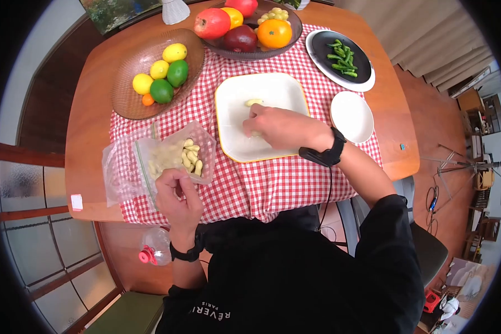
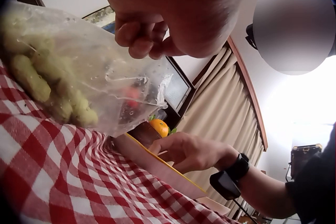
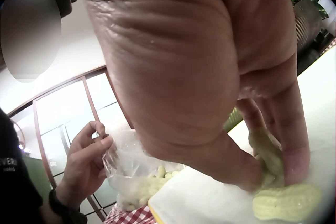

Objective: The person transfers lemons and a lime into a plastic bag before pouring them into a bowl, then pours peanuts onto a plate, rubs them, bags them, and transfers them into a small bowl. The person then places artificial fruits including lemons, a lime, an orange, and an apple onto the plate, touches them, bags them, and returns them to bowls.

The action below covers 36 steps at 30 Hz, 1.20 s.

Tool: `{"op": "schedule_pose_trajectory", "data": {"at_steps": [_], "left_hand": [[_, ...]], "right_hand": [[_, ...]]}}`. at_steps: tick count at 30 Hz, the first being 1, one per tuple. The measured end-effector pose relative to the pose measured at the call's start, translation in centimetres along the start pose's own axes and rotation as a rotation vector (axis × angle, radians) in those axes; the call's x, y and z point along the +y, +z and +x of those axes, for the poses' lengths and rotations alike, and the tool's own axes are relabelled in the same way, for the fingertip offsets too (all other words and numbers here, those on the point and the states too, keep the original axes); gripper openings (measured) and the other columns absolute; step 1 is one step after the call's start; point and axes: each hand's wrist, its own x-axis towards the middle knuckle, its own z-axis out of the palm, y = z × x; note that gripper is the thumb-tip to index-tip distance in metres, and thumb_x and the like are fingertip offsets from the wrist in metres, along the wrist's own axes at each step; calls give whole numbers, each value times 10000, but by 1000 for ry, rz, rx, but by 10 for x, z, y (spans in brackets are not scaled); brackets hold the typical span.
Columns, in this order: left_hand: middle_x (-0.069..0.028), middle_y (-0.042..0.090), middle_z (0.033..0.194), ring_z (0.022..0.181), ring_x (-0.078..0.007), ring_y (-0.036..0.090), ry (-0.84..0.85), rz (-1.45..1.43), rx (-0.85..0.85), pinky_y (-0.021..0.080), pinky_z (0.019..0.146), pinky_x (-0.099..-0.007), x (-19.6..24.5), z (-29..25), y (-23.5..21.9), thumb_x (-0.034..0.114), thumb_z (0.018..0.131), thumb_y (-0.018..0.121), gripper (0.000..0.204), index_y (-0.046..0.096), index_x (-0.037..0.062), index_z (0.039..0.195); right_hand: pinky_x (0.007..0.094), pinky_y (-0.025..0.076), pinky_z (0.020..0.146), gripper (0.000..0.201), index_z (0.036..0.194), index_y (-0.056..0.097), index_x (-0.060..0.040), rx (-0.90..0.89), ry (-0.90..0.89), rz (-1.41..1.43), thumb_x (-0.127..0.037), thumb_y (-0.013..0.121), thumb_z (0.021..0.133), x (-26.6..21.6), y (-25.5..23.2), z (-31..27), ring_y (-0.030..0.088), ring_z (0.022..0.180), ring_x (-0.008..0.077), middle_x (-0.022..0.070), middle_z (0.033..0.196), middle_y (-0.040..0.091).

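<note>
My right hand (image 1: 278, 125) reaches down into a white, yellow-rimmed tray (image 1: 231, 142). Between its thumb and fingers it pinches a pale peanut in the shell (image 3: 266, 153), partly hidden by the fingers. A second peanut (image 3: 287, 203) lies on the tray floor just below the fingertips; the head view has a peanut (image 1: 254, 102) beyond the hand. Left of the tray sits a clear zip bag (image 1: 207, 136), its mouth spread, with several peanuts (image 1: 191, 156) inside. My left hand (image 1: 179, 196), fingers curled, grips the bag at its near edge.
A brown bowl (image 1: 122, 92) of lemons and green fruit stands back left, a dark fruit bowl (image 1: 296, 33) behind the tray. To the right are a black-and-white plate (image 1: 323, 55) of green peppers and a white dish (image 1: 352, 117). A checked cloth (image 1: 234, 192) lies underneath.
</note>
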Motion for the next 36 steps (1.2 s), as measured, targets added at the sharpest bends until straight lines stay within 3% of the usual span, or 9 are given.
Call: {"op": "schedule_pose_trajectory", "data": {"at_steps": [9, 13, 18, 21, 23, 27, 29, 32, 36], "left_hand": [[-72, 661, 892, 611, -83, 543, -22, -23, -10, 412, 515, -234, 3, -1, 1, -30, 1005, 658, 107, 577, -1, 1069], [-66, 644, 874, 593, -92, 512, 9, -1, -8, 388, 508, -251, 1, -1, -1, -35, 1001, 663, 115, 568, 3, 1054], [-62, 617, 888, 658, -78, 528, 18, 11, -4, 423, 583, -237, 4, 0, -2, -39, 1021, 633, 112, 544, 0, 1076], [-63, 602, 910, 712, -60, 557, 4, 35, -8, 455, 640, -217, 6, 1, -5, -45, 1040, 604, 110, 519, -8, 1099], [-63, 603, 911, 714, -61, 562, 3, 35, -5, 456, 636, -218, 7, 0, -5, -46, 1039, 607, 114, 518, -8, 1100], [-68, 607, 919, 703, -55, 552, 31, 10, -36, 446, 614, -217, 5, -1, -1, -50, 1038, 607, 116, 518, -10, 1101], [-70, 608, 920, 696, -53, 546, 32, 6, -10, 441, 607, -216, 4, 1, 0, -52, 1037, 606, 116, 518, -12, 1100], [-69, 606, 916, 683, -50, 534, 29, -1, -26, 430, 597, -215, 2, -1, -3, -49, 1039, 605, 108, 518, -13, 1094], [-61, 600, 906, 665, -46, 516, 53, 15, -43, 413, 584, -216, 1, -1, 2, -42, 1042, 605, 105, 518, -10, 1089]], "right_hand": [[445, 564, 894, 304, 1144, 715, -37, 105, -38, 185, 73, 683, 862, -8, -30, 0, 707, 1015, 372, 165, 1062, 705], [433, 576, 871, 347, 1152, 711, -14, 235, -379, 318, 103, 687, 827, -49, -26, 21, 706, 994, 377, 151, 1040, 704], [448, 521, 1021, 330, 1135, 711, 11, 108, -441, 395, 81, 684, 813, -84, 20, 59, 584, 1278, 395, 191, 1240, 664], [454, 473, 1096, 328, 1134, 705, 27, 182, -521, 466, 76, 670, 812, -85, 32, 67, 481, 1403, 396, 203, 1345, 628], [477, 477, 1092, 373, 1140, 735, 36, 244, -551, 529, 72, 663, 776, -81, 26, 63, 568, 1297, 438, 251, 1276, 657], [456, 559, 990, 384, 1195, 723, 41, 240, -472, 590, 76, 641, 822, -65, -9, 39, 684, 1193, 414, 248, 1340, 685], [427, 596, 941, 372, 1231, 729, -2, 93, -194, 524, 57, 674, 868, -54, -40, 18, 698, 1187, 371, 166, 1353, 704], [456, 565, 999, 456, 1342, 697, -56, 258, -85, -47, -123, 781, 899, -8, -40, 14, 718, 1109, 374, 175, 1373, 675], [476, 566, 943, 621, 1422, 643, -101, 116, 144, -81, -207, 851, 847, 1, -24, 13, 707, 1073, 384, 178, 1411, 590]]}}
